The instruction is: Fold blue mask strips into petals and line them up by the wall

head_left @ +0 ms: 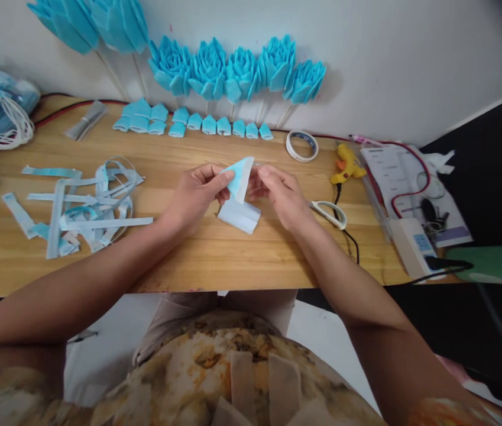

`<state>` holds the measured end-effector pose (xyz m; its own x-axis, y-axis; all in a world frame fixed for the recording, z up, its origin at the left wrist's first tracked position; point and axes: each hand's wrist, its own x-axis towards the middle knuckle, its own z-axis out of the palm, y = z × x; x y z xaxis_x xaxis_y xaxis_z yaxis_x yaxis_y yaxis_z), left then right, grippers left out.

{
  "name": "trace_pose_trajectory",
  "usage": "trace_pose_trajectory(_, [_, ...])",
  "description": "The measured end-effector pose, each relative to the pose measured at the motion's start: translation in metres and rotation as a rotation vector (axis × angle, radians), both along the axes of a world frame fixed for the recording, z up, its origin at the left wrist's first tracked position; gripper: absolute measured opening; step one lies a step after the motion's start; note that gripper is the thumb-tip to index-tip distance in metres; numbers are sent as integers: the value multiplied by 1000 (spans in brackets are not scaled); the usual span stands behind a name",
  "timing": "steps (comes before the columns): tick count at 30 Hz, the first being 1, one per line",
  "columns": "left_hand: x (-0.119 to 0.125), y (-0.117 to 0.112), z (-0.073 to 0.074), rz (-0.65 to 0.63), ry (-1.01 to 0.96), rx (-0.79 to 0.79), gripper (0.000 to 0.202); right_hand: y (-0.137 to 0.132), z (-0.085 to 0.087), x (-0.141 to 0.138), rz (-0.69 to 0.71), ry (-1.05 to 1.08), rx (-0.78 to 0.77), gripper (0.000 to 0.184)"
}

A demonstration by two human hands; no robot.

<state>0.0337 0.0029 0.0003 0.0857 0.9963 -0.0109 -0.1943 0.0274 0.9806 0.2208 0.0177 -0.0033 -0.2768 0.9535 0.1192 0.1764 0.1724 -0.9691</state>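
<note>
My left hand [206,184] pinches a folded blue piece of mask fabric [245,177] with a white edge, held up over the table. Close to that white edge is my right hand [277,188], its thumb and fingers pressed together; what lies between them is too small to make out. Below both hands, pale blue rectangular fabric pieces [239,216] lie on the wooden table [188,260]. Beside my right wrist rests a pair of scissors [333,214], of which the white handle shows.
Cut blue strips [95,207] are heaped on the left. Small folded petals [209,124] line the back, below blue fabric flowers [209,68] on sticks. Rightward are a tape roll [290,148], a yellow glue gun [346,164], a power strip [414,245] and keys [434,214].
</note>
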Motion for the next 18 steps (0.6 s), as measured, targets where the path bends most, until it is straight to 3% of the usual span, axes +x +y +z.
trace_pose_trajectory(2, [1,-2,1,6,62,37,32,-1,1,-2,32,1,-52,42])
trace_pose_trajectory(5, [2,-4,1,-10,115,71,31,-3,1,-3,54,-24,-8,39])
trace_pose_trajectory(12, [-5,0,1,-169,172,51,28,-3,-3,-2,62,-109,99,29])
trace_pose_trajectory(18, [-7,2,5,-126,58,-45,30,-3,-2,1,-50,-131,350,13])
